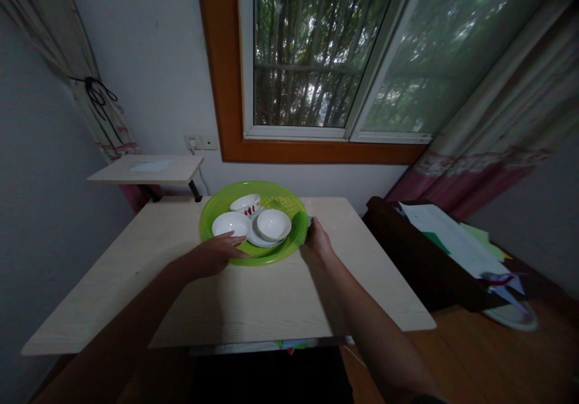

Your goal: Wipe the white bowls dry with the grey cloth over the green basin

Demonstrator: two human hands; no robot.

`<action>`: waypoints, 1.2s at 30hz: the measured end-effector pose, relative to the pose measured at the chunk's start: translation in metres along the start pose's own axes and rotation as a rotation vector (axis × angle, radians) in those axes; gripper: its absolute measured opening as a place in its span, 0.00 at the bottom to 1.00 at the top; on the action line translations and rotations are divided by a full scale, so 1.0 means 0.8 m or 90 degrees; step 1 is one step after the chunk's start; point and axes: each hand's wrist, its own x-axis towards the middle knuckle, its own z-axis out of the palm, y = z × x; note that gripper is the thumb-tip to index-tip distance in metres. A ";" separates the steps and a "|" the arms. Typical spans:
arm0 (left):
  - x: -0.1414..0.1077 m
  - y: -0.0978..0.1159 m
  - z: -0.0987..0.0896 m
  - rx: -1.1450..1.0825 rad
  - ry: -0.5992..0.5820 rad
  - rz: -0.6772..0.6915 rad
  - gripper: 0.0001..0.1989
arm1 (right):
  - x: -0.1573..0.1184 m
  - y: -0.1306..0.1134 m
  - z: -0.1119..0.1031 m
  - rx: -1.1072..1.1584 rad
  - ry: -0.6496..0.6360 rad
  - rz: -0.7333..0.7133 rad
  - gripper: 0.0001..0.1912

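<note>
A round green plastic basin (253,260) sits on the pale table, with several white dishes in it. A patterned white bowl (246,204) leans at the back, a white bowl (230,223) lies at the left, and another bowl (274,224) rests on a white plate (261,240). My left hand (216,254) reaches over the basin's front left rim, fingers stretched at the left bowl's near edge and thumb apart. At the right rim, my right hand (319,241) is closed around a small pale green thing (309,220), mostly hidden by the fingers.
The light wooden table (266,301) stands under a window (325,48). A small raised shelf (149,169) with a paper sheet is at the back left. To the right, a dark cabinet (434,253) holds papers. Wall sockets (200,142) are behind the table.
</note>
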 end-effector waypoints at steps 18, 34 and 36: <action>0.103 0.100 0.027 0.092 0.017 0.000 0.27 | -0.043 0.006 0.001 -0.088 -0.052 -0.076 0.17; 0.051 0.043 -0.003 -0.023 -0.058 0.062 0.26 | 0.019 -0.028 0.026 -0.070 -0.102 0.019 0.25; 0.035 0.039 -0.012 -0.049 -0.051 0.045 0.26 | 0.016 -0.028 0.024 -0.067 -0.075 0.024 0.25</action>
